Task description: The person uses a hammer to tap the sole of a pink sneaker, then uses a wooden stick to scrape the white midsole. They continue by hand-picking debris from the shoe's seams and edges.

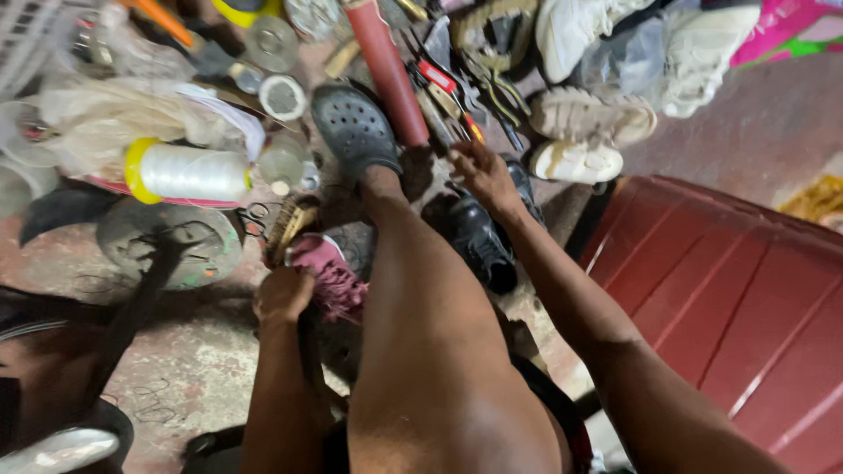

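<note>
Right hand (481,175) among tools (448,92) (crowded), thread spool (186,172) aside

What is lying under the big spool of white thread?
The spool of white thread with yellow ends lies on its side on a red-edged flat thing, beside crumpled pale cloth. What that flat thing is stays hidden beneath the spool.

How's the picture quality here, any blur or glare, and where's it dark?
Head view: the right hand reaching into the tools is slightly motion-blurred; the left hand gripping the pink shoe is sharper. Light glares off the thigh and the white thread spool. The bottom-left corner sits in deep shadow, and the edges look stretched.
</note>
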